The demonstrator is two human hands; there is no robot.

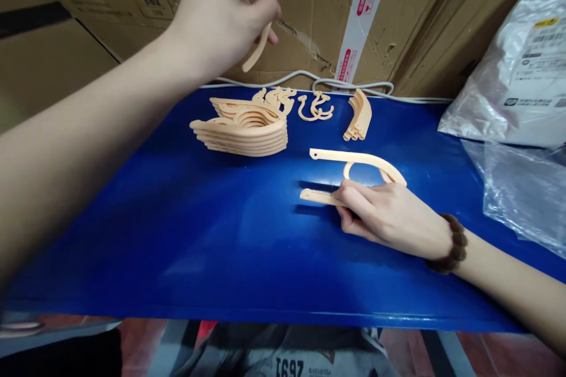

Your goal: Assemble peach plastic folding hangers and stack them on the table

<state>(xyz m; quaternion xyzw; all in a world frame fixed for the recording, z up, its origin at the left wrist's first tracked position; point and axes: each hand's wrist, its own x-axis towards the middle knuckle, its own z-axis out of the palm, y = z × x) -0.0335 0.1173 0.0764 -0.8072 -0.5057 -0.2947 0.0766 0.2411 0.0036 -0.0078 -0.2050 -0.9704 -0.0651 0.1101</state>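
Observation:
My left hand point(221, 23), raised above the back of the blue table, pinches a curved peach plastic hanger arm point(253, 59) between thumb and fingers. My right hand point(389, 212) is closed around the lower side of a peach plastic hanger frame point(340, 155) on the right half of the table; part of the frame is hidden under the fingers. Left of it sits a stack of matching hanger frames point(247, 142). Loose hooks point(316, 109) lie behind, beside a small nested bundle of curved hanger arms point(359, 115).
The blue table point(198, 247) has its front edge close to me. Cardboard boxes point(309, 12) stand along its back, with a white cable point(283, 78) before them. At right are a white plastic parcel bag point(499, 88) and clear plastic film point(522, 194).

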